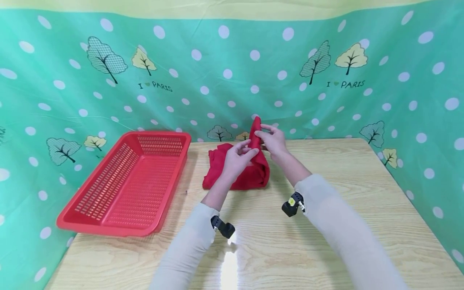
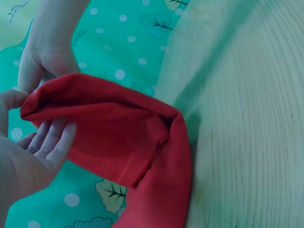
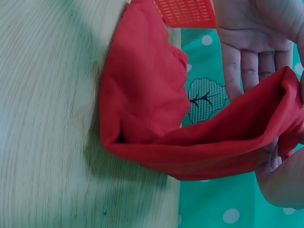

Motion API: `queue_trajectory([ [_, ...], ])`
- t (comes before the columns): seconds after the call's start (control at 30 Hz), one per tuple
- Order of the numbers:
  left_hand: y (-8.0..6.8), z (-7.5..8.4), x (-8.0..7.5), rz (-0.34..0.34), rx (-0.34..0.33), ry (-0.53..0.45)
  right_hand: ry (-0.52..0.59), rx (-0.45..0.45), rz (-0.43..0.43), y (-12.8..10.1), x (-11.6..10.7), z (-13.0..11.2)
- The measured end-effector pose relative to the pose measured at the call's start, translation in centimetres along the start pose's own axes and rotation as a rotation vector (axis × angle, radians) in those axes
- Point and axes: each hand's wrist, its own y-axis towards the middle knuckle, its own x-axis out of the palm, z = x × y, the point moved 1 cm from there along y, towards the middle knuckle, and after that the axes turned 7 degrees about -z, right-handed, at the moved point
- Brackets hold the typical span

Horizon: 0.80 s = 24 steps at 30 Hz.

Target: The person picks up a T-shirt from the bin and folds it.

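Note:
A folded red cloth [image 1: 232, 177] lies near the back of the table, its right part lifted into a tall narrow fold. My left hand [image 1: 237, 159] holds the near side of this fold, thumb in front. In the left wrist view, the fingers of that hand [image 2: 28, 161] reach in under the raised edge of the cloth [image 2: 114, 142]. Higher up and to the right, my right hand [image 1: 272, 139] pinches the fold close to its top. The right wrist view has the right hand [image 3: 280, 178] at the lower side of the loose red band, its fingertips partly hidden by fabric.
To the left stands a red plastic basket [image 1: 170, 193] with slotted walls. A green dotted curtain [image 1: 224, 92] hangs right behind the wooden table [image 1: 268, 241]. A small dark speck [image 1: 186, 192] lies between basket and cloth.

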Motion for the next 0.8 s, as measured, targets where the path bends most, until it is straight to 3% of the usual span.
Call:
queue_trajectory([
  [0.33, 0.9, 0.2, -2.1, 0.009, -0.105, 0.042, -0.009, -0.014, -0.051, -0.2, 2.6, 0.3],
  [0.5, 1.1, 0.1, -2.8, 0.021, -0.125, 0.048, 0.003, -0.026, -0.09, -0.2, 3.4, 0.6],
  [0.8, 1.2, -0.2, -4.4, 0.093, -0.141, -0.017, -0.122, -0.022, -0.218, -0.1, 3.7, 0.8],
])
